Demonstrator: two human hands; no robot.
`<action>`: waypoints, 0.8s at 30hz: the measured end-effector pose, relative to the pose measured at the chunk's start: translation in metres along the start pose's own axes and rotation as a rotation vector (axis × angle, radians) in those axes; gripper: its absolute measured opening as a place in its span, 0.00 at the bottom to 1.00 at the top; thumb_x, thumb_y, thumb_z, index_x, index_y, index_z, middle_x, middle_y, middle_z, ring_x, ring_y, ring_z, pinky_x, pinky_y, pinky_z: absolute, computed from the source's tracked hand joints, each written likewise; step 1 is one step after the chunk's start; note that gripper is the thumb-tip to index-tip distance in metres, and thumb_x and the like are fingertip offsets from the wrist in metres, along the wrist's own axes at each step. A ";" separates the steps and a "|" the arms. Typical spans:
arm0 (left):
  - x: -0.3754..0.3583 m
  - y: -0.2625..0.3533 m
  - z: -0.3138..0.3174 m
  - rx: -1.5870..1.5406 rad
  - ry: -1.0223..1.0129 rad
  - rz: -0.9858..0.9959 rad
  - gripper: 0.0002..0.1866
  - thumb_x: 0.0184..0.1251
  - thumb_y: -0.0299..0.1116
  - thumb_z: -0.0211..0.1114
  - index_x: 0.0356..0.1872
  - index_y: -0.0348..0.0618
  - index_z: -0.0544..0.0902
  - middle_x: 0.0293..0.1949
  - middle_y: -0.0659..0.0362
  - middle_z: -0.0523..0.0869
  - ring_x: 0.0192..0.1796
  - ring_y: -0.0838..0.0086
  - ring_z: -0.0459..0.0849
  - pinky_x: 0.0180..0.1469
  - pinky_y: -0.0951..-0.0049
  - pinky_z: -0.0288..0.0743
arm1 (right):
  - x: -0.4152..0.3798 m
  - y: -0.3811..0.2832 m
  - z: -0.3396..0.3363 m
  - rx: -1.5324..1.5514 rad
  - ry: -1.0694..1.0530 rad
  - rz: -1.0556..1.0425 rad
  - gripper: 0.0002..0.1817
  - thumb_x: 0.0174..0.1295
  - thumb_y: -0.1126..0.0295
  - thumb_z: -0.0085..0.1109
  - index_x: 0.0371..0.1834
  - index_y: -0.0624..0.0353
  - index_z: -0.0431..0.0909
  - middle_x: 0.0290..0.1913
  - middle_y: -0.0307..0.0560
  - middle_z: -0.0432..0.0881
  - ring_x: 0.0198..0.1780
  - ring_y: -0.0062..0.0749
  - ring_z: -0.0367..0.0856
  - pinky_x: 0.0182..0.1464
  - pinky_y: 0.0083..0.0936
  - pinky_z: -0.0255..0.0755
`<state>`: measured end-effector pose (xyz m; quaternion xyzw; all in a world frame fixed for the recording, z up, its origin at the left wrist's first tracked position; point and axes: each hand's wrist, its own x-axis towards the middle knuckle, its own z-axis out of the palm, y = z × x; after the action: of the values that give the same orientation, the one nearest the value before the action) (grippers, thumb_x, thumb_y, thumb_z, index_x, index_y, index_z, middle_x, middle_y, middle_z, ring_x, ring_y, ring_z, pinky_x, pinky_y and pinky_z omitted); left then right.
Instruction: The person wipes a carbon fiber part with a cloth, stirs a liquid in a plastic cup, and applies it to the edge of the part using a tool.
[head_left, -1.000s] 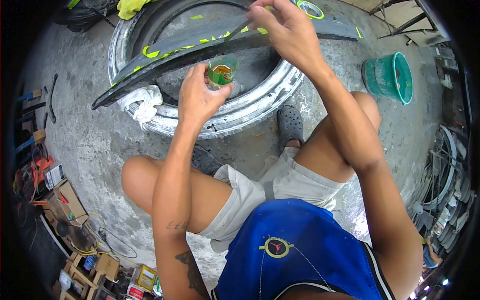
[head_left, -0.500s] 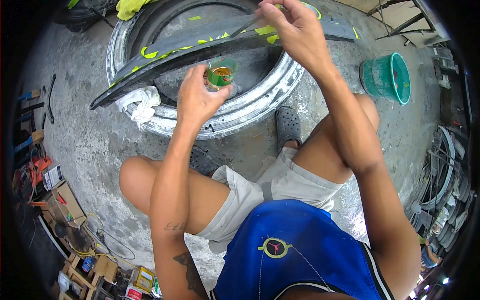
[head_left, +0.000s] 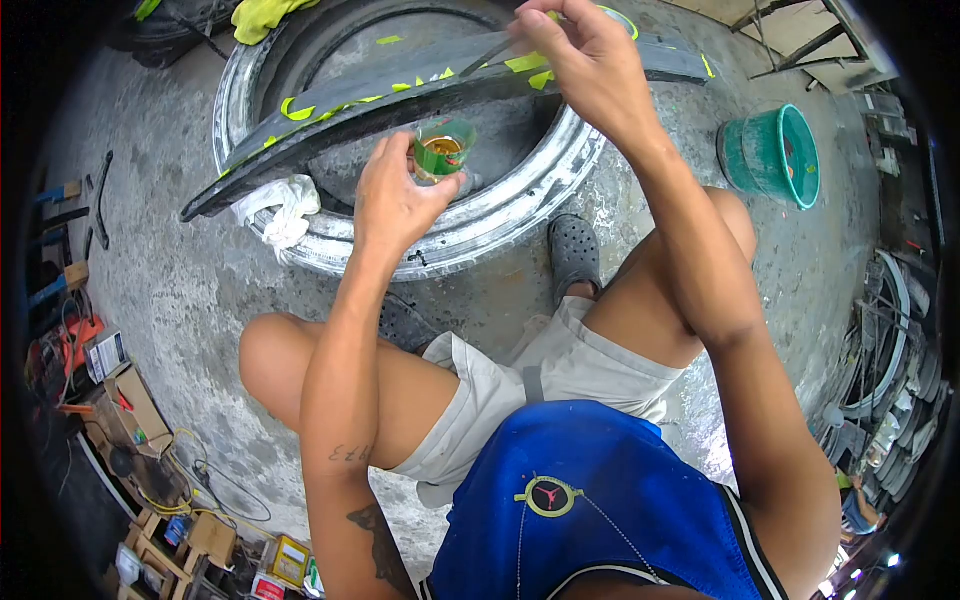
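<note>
1. Panel [head_left: 430, 98], long, dark and marked with yellow-green tape [head_left: 526, 62], rests across a white-smeared tyre [head_left: 480, 235] — likely stiff but light, best held at its two ends.
2. Right hand [head_left: 590, 60] pinches a slim dark tool [head_left: 485, 58], its tip near the taped edge.
3. Left hand [head_left: 400, 190] curls around a green-banded cup [head_left: 436, 161] of amber liquid [head_left: 444, 146] — likely light, easily spilled, best gripped low.
4. White cloth [head_left: 287, 212] drapes the tyre; a green bucket [head_left: 752, 158] stands to the right.

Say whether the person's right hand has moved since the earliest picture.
Yes: the right hand has shifted rightward in view, now covering more of the tape roll.
</note>
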<state>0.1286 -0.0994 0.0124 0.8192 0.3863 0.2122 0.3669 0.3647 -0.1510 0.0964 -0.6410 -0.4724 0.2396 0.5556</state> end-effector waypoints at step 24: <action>0.000 0.001 0.000 -0.009 -0.040 -0.013 0.31 0.51 0.44 0.83 0.49 0.31 0.82 0.45 0.44 0.85 0.48 0.50 0.86 0.52 0.55 0.79 | -0.001 0.004 -0.001 -0.036 -0.005 0.006 0.08 0.79 0.69 0.60 0.48 0.64 0.82 0.36 0.40 0.87 0.39 0.22 0.86 0.45 0.23 0.79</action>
<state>0.1295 -0.1001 0.0132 0.8191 0.3832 0.1951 0.3797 0.3665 -0.1523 0.0928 -0.6518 -0.4761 0.2342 0.5419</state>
